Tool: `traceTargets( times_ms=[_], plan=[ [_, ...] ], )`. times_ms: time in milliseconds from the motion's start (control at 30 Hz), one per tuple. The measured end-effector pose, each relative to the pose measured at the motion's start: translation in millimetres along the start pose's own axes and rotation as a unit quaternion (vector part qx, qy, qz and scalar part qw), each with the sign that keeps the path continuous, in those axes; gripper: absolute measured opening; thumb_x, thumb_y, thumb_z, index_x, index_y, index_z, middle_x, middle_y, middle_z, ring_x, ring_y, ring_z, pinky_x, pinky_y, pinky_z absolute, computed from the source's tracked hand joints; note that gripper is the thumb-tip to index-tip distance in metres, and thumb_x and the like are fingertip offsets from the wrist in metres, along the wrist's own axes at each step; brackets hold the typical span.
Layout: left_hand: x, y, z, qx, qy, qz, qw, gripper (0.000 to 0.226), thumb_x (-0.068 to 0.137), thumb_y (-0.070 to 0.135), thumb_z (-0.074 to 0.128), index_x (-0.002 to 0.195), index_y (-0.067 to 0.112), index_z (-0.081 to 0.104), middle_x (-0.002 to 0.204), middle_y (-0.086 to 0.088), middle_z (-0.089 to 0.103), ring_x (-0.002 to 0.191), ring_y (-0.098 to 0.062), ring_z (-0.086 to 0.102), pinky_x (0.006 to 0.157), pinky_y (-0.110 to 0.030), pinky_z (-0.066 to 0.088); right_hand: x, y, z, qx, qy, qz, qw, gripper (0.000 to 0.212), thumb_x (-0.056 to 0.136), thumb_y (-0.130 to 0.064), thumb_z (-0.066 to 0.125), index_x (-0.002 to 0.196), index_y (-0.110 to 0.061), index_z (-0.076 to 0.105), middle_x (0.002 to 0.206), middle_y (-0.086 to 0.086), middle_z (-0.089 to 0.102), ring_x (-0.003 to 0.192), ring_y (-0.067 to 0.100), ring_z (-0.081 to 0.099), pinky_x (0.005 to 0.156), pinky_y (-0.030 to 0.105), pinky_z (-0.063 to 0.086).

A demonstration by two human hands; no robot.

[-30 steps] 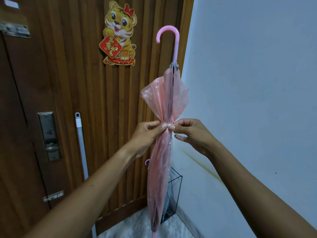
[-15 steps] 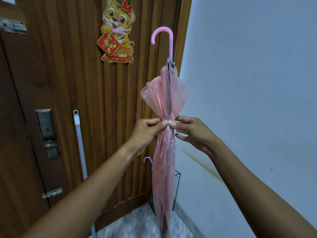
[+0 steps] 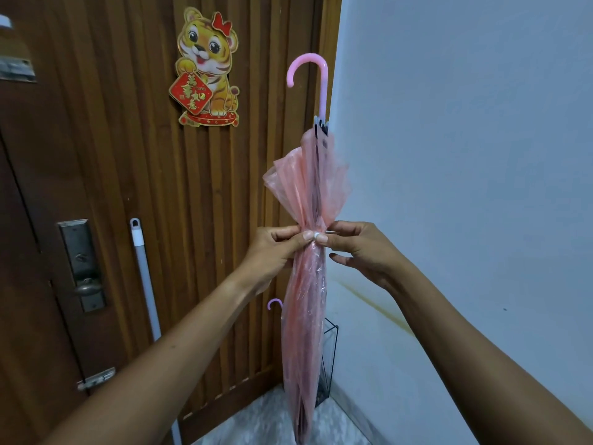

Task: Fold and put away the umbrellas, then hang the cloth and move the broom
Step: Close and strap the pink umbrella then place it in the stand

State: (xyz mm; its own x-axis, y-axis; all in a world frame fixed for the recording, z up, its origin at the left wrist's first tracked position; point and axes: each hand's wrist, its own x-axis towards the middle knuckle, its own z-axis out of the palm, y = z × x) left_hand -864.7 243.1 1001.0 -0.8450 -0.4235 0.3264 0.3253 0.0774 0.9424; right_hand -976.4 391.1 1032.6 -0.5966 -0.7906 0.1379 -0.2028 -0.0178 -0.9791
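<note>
A folded pink see-through umbrella [image 3: 309,284] stands upright in front of me, its pink hooked handle [image 3: 309,72] at the top. My left hand [image 3: 276,252] and my right hand [image 3: 362,252] meet at its middle, thumbs and forefingers pinching the white strap fastener [image 3: 315,236] around the gathered canopy. Above the strap the canopy flares out; below it the folds hang narrow. Behind it a black wire umbrella stand [image 3: 329,358] sits in the corner, with a purple hooked handle [image 3: 275,303] of another umbrella showing. The broom's grey pole [image 3: 144,277] leans on the door.
A brown slatted wooden door [image 3: 128,155] with a tiger sticker [image 3: 207,72] and a metal lock plate [image 3: 81,264] fills the left. A pale wall [image 3: 465,139] fills the right. Speckled floor [image 3: 266,419] shows at the bottom.
The umbrella and both hands stay almost still, pinching the strap. The view has shifted slightly, so the umbrella sits a little lower in the frame.
</note>
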Motion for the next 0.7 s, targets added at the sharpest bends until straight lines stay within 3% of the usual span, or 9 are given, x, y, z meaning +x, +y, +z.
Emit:
traceTargets(
  times_ms=[200, 300, 433, 633, 700],
  plan=[
    [-3, -7, -12, -0.009, -0.002, -0.018, 1.000, 0.024, 0.093, 0.015, 0.067, 0.112, 0.000, 0.073, 0.109, -0.022, 0.073, 0.094, -0.026, 0.071, 0.084, -0.038, 0.059, 8, 3, 3, -0.050, -0.020, 0.016, 0.998, 0.023, 0.085, -0.022, 0.079, 0.106, -0.012, 0.078, 0.110, 0.004, 0.076, 0.106, 0.015, 0.067, 0.096, 0.036, 0.050],
    [-5, -10, -18, -0.015, 0.005, -0.022, 1.000, 0.020, 0.092, 0.014, 0.068, 0.107, 0.002, 0.075, 0.107, -0.020, 0.074, 0.092, -0.023, 0.072, 0.084, -0.039, 0.060, 11, 5, 9, -0.063, -0.027, 0.000, 0.998, 0.010, 0.085, -0.023, 0.079, 0.094, -0.018, 0.080, 0.100, -0.001, 0.077, 0.101, 0.013, 0.067, 0.094, 0.037, 0.049],
    [-5, -6, -28, -0.006, 0.020, -0.019, 1.000, 0.028, 0.091, 0.011, 0.068, 0.109, -0.010, 0.070, 0.113, -0.033, 0.067, 0.097, -0.034, 0.066, 0.091, -0.052, 0.054, 16, 5, 19, -0.086, -0.025, -0.037, 0.995, 0.002, 0.087, -0.021, 0.078, 0.086, -0.023, 0.077, 0.087, -0.006, 0.075, 0.087, 0.009, 0.066, 0.076, 0.025, 0.049],
    [-7, -3, -39, -0.010, 0.045, -0.005, 0.999, 0.020, 0.091, 0.010, 0.069, 0.105, -0.003, 0.074, 0.099, -0.020, 0.074, 0.087, -0.024, 0.070, 0.076, -0.030, 0.061, 24, 0, 32, -0.084, -0.031, -0.070, 0.994, 0.004, 0.089, -0.017, 0.076, 0.092, -0.016, 0.078, 0.084, -0.006, 0.075, 0.076, 0.000, 0.069, 0.062, 0.010, 0.050],
    [-8, -5, -43, -0.007, 0.053, -0.003, 0.999, 0.019, 0.091, 0.009, 0.069, 0.104, -0.003, 0.074, 0.100, -0.020, 0.074, 0.090, -0.026, 0.070, 0.079, -0.035, 0.060, 28, 1, 36, -0.091, -0.034, -0.070, 0.993, 0.009, 0.088, -0.017, 0.076, 0.097, -0.014, 0.079, 0.087, -0.005, 0.076, 0.077, -0.001, 0.069, 0.062, 0.010, 0.050]
  ],
)
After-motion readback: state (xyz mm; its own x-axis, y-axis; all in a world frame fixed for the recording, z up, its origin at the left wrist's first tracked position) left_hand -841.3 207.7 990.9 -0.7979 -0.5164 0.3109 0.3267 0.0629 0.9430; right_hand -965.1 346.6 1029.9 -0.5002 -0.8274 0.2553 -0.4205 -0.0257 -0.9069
